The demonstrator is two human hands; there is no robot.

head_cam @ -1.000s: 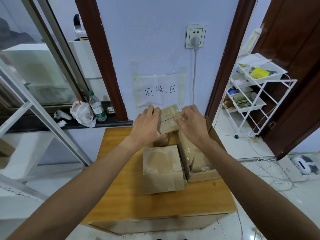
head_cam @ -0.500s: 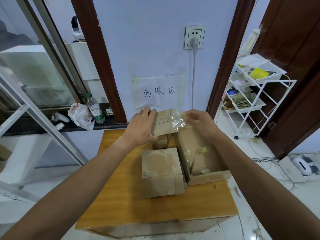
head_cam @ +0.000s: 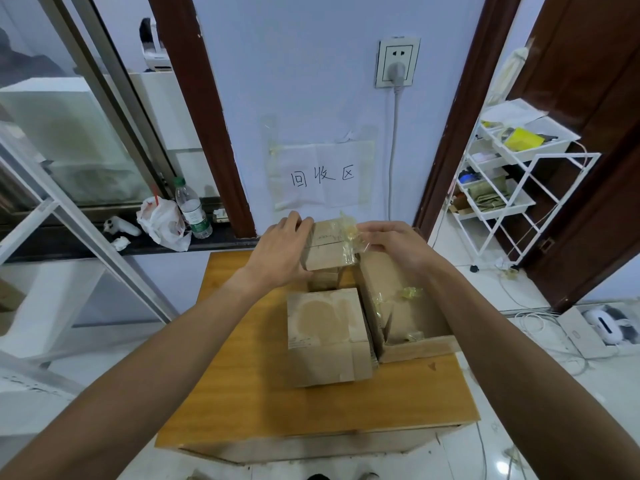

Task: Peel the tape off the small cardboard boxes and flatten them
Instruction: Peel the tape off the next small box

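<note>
Over wooden table [head_cam: 249,393]: gripping small box [head_cam: 325,252] with left hand [head_cam: 280,254], pinching part-lifted tape [head_cam: 348,233] with right hand [head_cam: 391,240]. Seemingly flattened pile [head_cam: 325,337] nearby; remaining: finish peeling, flatten, next box [head_cam: 323,280].

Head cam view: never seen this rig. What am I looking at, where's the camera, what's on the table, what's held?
There is no machine here: a person works with two bare hands. The single wide-angle camera sits on their head and looks forward and down, so both forearms run in from the bottom corners. The left hand holds a small cardboard box above the wooden table. The right hand pinches clear tape lifted off that box's right end. On the table lie a cardboard box and, to its right, an open box with crumpled tape scraps inside. Another small box stands partly hidden under the held one.
</note>
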